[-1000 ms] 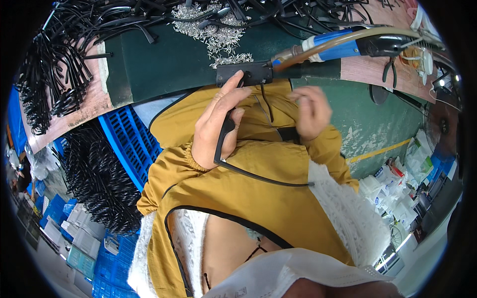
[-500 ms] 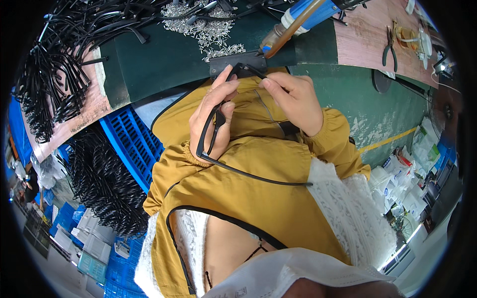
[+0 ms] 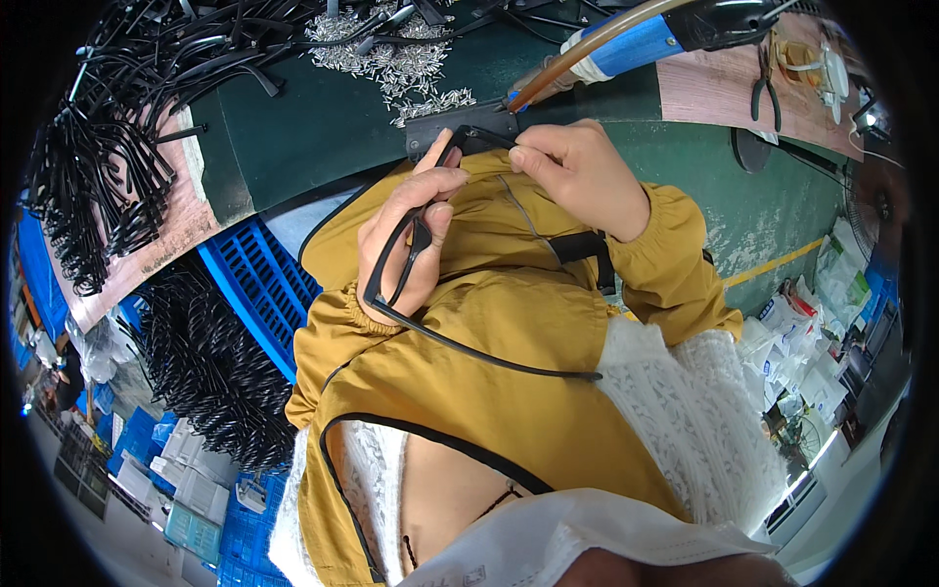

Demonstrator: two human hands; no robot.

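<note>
A black eyeglass frame [image 3: 373, 284] is gripped in my left hand [image 3: 406, 207], whose fingers wrap around its front beside the table edge. One temple arm [image 3: 489, 358] of it stretches down across my mustard-coloured clothing. My right hand [image 3: 585, 178] pinches the other black temple arm [image 3: 497, 139] between thumb and forefinger, near the frame's far corner. That corner lies against a small dark metal block [image 3: 424, 130] at the table's edge. Just beyond the block, the tip of a blue power screwdriver [image 3: 636, 51] points down toward it; neither hand touches the tool.
Small silvery screws [image 3: 416, 70] lie heaped on the dark green mat [image 3: 293, 132]. Loose black temple arms [image 3: 127, 147] crowd the table's left. Pliers [image 3: 766, 93] rest at the right. A blue crate [image 3: 259, 284] and a bulk of black frames [image 3: 210, 362] stand below left.
My left hand and the eyeglass frame have shifted slightly left. My right hand has moved up a little, still pinching the temple arm. The power screwdriver appears tilted lower.
</note>
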